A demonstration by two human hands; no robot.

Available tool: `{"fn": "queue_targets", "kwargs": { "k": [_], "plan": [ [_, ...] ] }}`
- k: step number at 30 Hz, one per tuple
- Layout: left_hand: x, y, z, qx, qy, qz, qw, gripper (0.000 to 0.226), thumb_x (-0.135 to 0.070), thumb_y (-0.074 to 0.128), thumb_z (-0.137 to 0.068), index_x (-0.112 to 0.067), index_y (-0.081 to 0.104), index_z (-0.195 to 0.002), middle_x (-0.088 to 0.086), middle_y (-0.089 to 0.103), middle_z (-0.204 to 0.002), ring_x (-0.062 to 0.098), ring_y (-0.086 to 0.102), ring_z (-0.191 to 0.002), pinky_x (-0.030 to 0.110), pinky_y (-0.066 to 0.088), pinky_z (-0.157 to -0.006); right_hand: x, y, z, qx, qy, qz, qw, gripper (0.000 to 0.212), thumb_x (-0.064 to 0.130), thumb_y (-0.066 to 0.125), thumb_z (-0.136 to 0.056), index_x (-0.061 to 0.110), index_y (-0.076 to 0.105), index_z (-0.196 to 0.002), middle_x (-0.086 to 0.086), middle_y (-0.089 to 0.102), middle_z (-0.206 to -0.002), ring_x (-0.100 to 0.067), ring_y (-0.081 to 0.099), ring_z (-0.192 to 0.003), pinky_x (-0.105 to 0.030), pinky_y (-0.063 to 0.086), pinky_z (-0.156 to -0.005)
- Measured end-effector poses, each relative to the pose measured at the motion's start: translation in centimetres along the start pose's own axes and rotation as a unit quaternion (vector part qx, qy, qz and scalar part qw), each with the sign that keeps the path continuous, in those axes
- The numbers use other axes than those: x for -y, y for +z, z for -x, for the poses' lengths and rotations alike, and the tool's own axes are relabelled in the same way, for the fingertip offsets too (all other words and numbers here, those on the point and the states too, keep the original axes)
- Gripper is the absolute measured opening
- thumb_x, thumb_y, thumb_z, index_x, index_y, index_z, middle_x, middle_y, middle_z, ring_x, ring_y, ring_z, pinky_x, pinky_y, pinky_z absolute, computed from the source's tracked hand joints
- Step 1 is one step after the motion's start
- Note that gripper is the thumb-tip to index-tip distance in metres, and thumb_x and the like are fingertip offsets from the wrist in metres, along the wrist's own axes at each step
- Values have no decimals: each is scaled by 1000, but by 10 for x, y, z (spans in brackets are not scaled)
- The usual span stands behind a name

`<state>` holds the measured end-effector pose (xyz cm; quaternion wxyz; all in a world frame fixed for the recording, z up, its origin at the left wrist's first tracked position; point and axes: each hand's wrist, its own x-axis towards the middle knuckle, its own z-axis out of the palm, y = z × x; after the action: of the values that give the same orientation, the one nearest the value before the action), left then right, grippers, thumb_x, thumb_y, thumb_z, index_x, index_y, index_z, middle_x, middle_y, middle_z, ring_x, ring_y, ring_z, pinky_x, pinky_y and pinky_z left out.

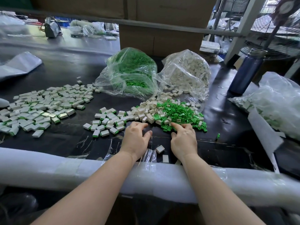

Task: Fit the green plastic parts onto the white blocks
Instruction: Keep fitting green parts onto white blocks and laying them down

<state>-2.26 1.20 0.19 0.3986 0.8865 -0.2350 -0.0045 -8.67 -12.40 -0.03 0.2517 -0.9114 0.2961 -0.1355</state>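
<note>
Both bare hands reach over a white foam-wrapped table edge point(48, 166) onto a black tabletop point(65, 70). The left hand point(135, 138) lies palm down, fingers stretched toward a loose pile of small white plastic blocks point(146, 111). The right hand point(183, 138) touches the near edge of a heap of small green plastic parts point(180, 113); whether its fingertips pinch a piece is unclear. Behind stand a clear bag of green parts point(129, 70) and a clear bag of white blocks point(186, 72). Blocks already fitted with green point(40, 108) spread out to the left.
</note>
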Motion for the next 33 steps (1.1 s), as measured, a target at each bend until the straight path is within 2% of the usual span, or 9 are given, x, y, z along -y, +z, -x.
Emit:
{"fn": "queue_targets", "kwargs": {
  "k": [5, 10, 13, 16, 20, 24, 28, 31, 33],
  "plan": [
    [1, 1, -2, -46, -70, -45, 995, 40, -27, 54, -92, 0, 48, -122, 14, 44, -133, 28, 36, -122, 31, 27, -102, 1, -2, 1, 0, 5, -14, 1000, 40, 15, 42, -96, 23, 47, -136, -7, 39, -132, -25, 34, -123, -32, 28, -103],
    [0, 0, -4, -50, -121, -57, 990, 69, -28, 52, -93, 5, 18, -143, 17, 11, -155, 30, 11, -142, 30, 8, -114, 1, -3, 1, 1, 8, -23, 1000, 41, 14, 43, -96, 21, 47, -136, -8, 39, -135, -25, 34, -125, -33, 28, -104],
    [0, 2, -6, -34, -107, -80, 990, 73, -30, 50, -94, 3, 11, -145, 16, 4, -156, 26, 4, -144, 27, 3, -115, 1, -3, 1, 1, 8, -26, 1000, 40, 15, 44, -96, 21, 47, -135, -8, 39, -135, -25, 35, -124, -32, 28, -104],
    [0, 7, -9, 7, -99, -160, 982, 76, -41, 40, -96, 1, 1, -146, 16, -3, -156, 25, -3, -145, 31, 0, -116, 1, -3, 2, 0, 9, -27, 1000, 40, 16, 45, -95, 21, 47, -135, -7, 40, -133, -24, 35, -123, -31, 28, -103],
    [-2, 11, -16, 47, -134, -200, 969, 81, -52, 31, -95, -3, -7, -147, 14, -10, -156, 24, -8, -145, 34, -4, -116, 0, -3, 2, 0, 9, -27, 1000, 40, 17, 46, -95, 21, 48, -135, -6, 40, -132, -23, 35, -123, -31, 29, -102],
    [1, 10, -21, 41, -138, -214, 966, 81, -54, 32, -94, -3, -2, -147, 12, -6, -157, 23, -3, -145, 36, -1, -116, 0, -3, 1, -1, 10, -31, 999, 40, 17, 47, -95, 21, 48, -134, -5, 40, -132, -22, 35, -123, -32, 30, -102],
    [4, 11, -16, 1, -105, -219, 970, 73, -53, 36, -93, -7, 16, -147, 7, 15, -156, 23, 12, -143, 40, 7, -116, 1, -2, 0, -4, 13, -29, 999, 39, 19, 48, -95, 22, 49, -134, -5, 41, -132, -22, 35, -124, -32, 31, -102],
    [2, 10, -16, -20, -100, -207, 973, 64, -50, 39, -93, -9, 29, -141, 7, 31, -148, 25, 24, -137, 39, 14, -113, 1, -1, 0, -3, 15, -26, 1000, 38, 19, 48, -95, 22, 49, -133, -5, 41, -132, -22, 35, -124, -32, 31, -100],
    [1, 9, -15, -40, -97, -192, 976, 59, -48, 42, -93, -10, 34, -137, 8, 36, -142, 26, 29, -130, 37, 20, -109, 1, -1, -1, -5, 15, -26, 1000, 38, 19, 48, -95, 22, 49, -132, -5, 42, -131, -22, 35, -123, -32, 32, -100]
  ]
}}
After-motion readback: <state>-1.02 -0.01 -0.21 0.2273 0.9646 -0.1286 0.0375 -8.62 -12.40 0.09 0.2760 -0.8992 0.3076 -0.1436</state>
